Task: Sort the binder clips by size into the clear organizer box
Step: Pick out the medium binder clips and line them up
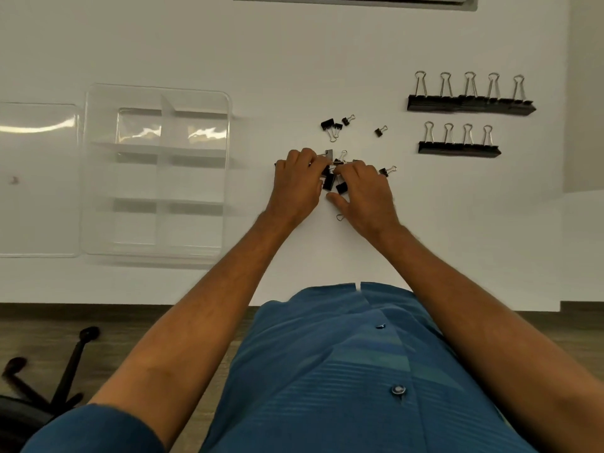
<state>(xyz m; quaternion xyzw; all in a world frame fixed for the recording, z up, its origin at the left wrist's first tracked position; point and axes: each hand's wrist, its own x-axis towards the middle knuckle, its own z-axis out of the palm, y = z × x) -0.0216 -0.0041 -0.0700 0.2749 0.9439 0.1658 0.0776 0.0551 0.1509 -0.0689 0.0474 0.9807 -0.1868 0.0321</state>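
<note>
A white tabletop (327, 44) fills the view above a strip of wood-grain floor (130, 322). Nearest, a blue buttoned shirt (343, 371) is seen, with two bare forearms reaching forward. The left hand (299, 184) and right hand (367, 191) are curled over a small pile of black binder clips with silver wire handles (330, 181); fingertips are pinched on clips, though the exact grip cannot be told. Four small clips (331, 125) lie scattered just beyond. To the right, four larger clips (459, 148) are lined side by side, and farther, a row of five largest clips (470, 103); handles point away. At left, a clear plastic organizer box (88, 178) with eight compartments is seen beside its clear lid (36, 191).
</note>
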